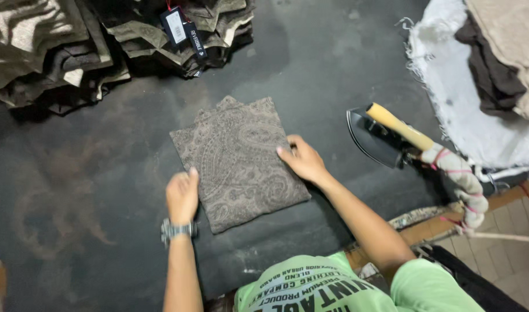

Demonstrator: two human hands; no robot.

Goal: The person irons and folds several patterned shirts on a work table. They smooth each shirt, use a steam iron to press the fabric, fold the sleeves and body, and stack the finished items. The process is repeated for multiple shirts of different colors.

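Fingers flat and together on both hands, gripping nothing; left hand (182, 195) pressed palm-down at the left edge of the folded paisley cloth (239, 160), wristwatch (177, 230) on its wrist; right hand (302, 160) spread on the cloth's right edge, forearm angled back; cloth square on the dark padded table (73, 190); iron (385, 136) just right; stacked folded garments (102, 40) behind.

Stacked folded garments (56, 52) with hang tags (182, 28), iron (385, 136), white cloth (466, 98)
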